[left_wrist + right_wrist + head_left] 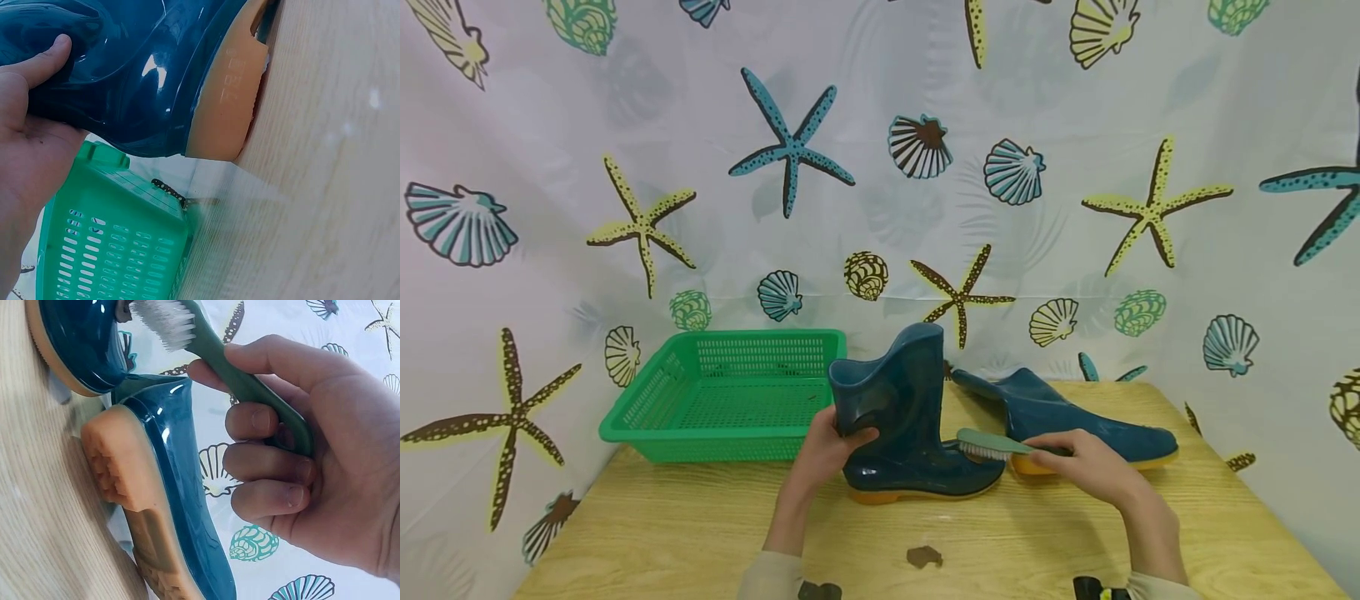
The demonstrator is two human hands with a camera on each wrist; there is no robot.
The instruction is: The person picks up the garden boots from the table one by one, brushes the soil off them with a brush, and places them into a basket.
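A dark blue rubber boot (898,417) with a tan sole stands upright on the wooden table. My left hand (831,450) grips its shaft from the left, with the thumb across the front in the left wrist view. In my right hand (1086,462) is a green scrub brush (988,442), its fingers curled round the handle. The white bristles (165,322) face down at the upper side of the boot's foot, beside a small brown patch; whether they touch it I cannot tell. A second blue boot (1067,421) lies on its side behind the brush.
A green plastic basket (722,446) with slotted walls sits at the back left. Near the front of the table (700,525) lies a flat brown patch (923,556). A white curtain (880,217) printed with shells and starfish hangs behind and on both sides.
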